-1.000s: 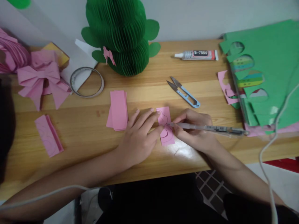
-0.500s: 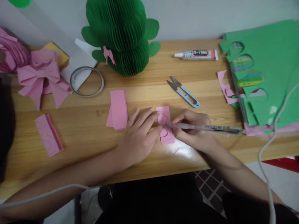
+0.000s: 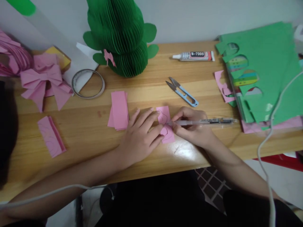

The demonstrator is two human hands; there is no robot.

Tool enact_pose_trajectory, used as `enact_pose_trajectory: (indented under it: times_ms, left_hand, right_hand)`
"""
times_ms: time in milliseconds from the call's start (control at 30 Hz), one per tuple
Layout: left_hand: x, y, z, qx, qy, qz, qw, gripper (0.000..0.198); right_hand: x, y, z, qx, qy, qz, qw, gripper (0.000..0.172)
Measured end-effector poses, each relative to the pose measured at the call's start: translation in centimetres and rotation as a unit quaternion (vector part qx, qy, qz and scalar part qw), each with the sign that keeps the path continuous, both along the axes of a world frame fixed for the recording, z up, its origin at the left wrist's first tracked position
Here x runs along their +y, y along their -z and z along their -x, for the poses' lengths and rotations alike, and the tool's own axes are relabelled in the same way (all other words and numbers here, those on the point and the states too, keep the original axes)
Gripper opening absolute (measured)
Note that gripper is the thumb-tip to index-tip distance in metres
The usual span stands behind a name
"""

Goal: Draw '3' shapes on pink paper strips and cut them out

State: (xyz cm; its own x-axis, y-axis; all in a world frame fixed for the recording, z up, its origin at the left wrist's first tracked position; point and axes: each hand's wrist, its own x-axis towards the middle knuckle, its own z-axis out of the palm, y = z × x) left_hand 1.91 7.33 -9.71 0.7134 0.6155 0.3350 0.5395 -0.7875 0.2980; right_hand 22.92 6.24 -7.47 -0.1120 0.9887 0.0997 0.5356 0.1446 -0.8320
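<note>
Paper strip (image 3: 169, 135): pink, curve-marked, lay on the near half of the surface (image 3: 90, 132), left of centre of the pen work.
Left hand (image 3: 138, 138): spread flat, fingertips on the strip's left edge.
Right hand (image 3: 194, 133): pinched the gel pen (image 3: 213, 121), tip at mid-strip.
Pen angle: back end had swung slightly farward; marking seemed underway.
</note>
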Motion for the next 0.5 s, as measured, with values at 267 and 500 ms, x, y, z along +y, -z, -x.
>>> enact_pose_trajectory:
  times_ms: [267,500]
  left_hand:
    - [0.04,-0.02,-0.08,-0.003,0.0,-0.01,1.0,0.018]
    - [0.06,-0.14,-0.03,-0.008,0.003,0.005,1.0,0.015]
  right_hand:
    - [0.02,0.12,-0.11,0.007,-0.008,0.005,1.0,0.007]
    - [0.14,0.01,-0.12,0.009,-0.007,0.002,1.0,0.007]
